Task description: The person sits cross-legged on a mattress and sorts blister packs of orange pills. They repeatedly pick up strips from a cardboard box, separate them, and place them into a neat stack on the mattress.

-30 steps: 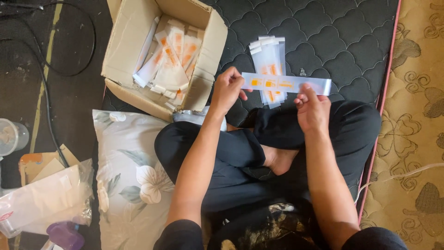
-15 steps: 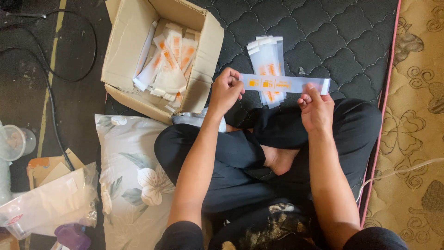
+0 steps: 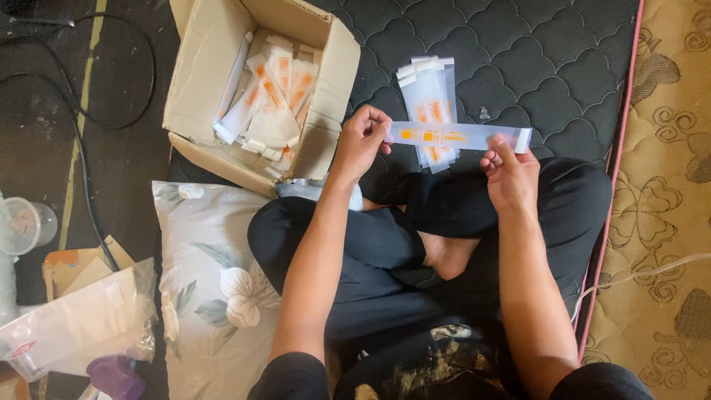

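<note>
A seated person holds a long clear packet crosswise above a dark quilted mattress (image 3: 563, 67).

The cardboard box (image 3: 222, 81) of similar packets lies as before, left of the stack of packets (image 3: 429, 89). The long clear packet (image 3: 459, 136) now sits higher and level over that stack. The left hand (image 3: 361, 141) pinches its left end; the right hand (image 3: 511, 174) has loosened, only fingertips touching its right end.
</note>
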